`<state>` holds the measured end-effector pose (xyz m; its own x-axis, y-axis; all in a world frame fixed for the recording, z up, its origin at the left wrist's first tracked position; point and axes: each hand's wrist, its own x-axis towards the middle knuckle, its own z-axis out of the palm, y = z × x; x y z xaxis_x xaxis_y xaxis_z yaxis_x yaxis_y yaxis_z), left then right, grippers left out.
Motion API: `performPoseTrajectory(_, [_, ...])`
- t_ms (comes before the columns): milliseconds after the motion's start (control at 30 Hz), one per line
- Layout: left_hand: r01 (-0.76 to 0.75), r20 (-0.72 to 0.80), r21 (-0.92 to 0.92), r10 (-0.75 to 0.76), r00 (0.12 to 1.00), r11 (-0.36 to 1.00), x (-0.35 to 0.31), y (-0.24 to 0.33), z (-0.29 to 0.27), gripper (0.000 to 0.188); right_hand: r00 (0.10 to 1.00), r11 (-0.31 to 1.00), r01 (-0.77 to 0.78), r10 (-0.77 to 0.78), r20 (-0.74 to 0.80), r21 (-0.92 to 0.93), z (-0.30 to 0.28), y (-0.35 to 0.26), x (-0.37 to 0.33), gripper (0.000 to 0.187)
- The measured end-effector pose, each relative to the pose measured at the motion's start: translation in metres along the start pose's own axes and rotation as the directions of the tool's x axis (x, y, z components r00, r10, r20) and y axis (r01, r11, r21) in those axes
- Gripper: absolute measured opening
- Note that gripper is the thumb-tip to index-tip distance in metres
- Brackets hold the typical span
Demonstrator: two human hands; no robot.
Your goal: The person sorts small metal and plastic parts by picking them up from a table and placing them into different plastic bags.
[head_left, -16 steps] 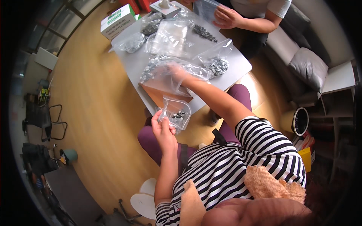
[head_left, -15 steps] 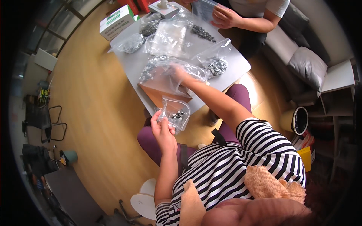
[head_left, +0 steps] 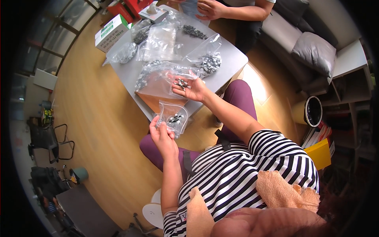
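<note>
My left hand (head_left: pixel 162 138) pinches the edge of a small clear zip bag (head_left: pixel 178 109) just off the table's near corner. Several small black and white parts lie inside it. Over the near part of the table my right hand (head_left: pixel 195 91) is turned palm up, with a few small black and white parts (head_left: pixel 182 84) resting on the palm and fingers. Right behind it lies a large clear plastic bag (head_left: pixel 148 75) of similar parts, partly over an orange-brown flat surface (head_left: pixel 152 102). What that surface belongs to is unclear.
The grey table (head_left: pixel 233 59) also bears another filled bag (head_left: pixel 209 65), a stack of clear bags (head_left: pixel 158 42), a dark pile of parts (head_left: pixel 194 31) and a tissue box (head_left: pixel 154 14). A white carton (head_left: pixel 112 33) stands at the far left. Across the table, a co-worker's hand (head_left: pixel 210 9) holds a plastic bag.
My right hand has come out of the large bag and turned palm up, showing small parts. My left hand still holds the zip bag. The whole view has shifted slightly.
</note>
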<state>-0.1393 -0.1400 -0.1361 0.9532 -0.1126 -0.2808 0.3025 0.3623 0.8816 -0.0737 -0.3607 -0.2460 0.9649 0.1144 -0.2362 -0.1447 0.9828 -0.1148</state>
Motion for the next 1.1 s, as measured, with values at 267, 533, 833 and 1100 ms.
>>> performPoseTrajectory(267, [-0.020,-0.023,0.025,0.021,1.000,0.999,-0.003,0.001,-0.003,0.027,0.997,0.999,-0.023,0.026,0.077,-0.040,0.032,0.014,-0.045,0.055])
performPoseTrajectory(533, [-0.039,-0.021,0.046,0.040,0.999,0.998,-0.002,-0.004,-0.006,0.026,0.998,0.981,0.006,0.004,0.055,-0.194,0.067,0.025,-0.073,0.027])
performPoseTrajectory(833, [-0.122,0.043,0.107,0.118,0.992,0.987,-0.018,-0.004,-0.022,0.032,0.980,-0.372,0.197,0.098,0.173,-0.907,0.073,0.103,-0.086,0.029])
performPoseTrajectory(1100, [-0.201,0.160,-0.100,0.215,0.963,0.974,-0.042,0.002,-0.078,0.033,0.923,-0.549,0.384,0.225,0.311,-0.742,0.124,0.131,-0.102,0.017])
